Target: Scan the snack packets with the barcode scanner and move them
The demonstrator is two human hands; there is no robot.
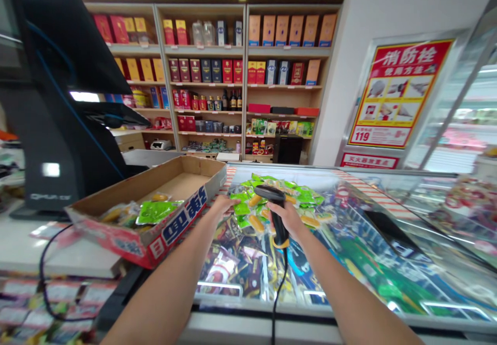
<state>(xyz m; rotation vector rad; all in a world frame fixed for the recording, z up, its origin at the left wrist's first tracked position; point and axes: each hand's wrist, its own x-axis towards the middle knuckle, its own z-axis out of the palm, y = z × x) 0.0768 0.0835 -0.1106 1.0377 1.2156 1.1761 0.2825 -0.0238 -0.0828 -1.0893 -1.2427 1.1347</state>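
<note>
My right hand (285, 218) is wrapped round the handle of a black and yellow barcode scanner (271, 195), its head tilted over a pile of small snack packets. A cable runs from its base toward me. At the left edge of the pile, my left hand (224, 204) has its fingers closed on the edge of a green snack packet (241, 207). Green packets (306, 195) and clear ones with yellow contents (256, 224) lie heaped on the glass freezer lid (248, 166). To the left, an open cardboard box (163, 179) holds several similar packets.
A black checkout monitor (73, 34) stands at the left on the white counter (50, 252). A dark phone (394, 233) lies on the glass at the right. Frozen goods show beneath the lid. Shelves of boxed bottles (205, 70) line the back wall, beside a red and yellow poster (402, 94).
</note>
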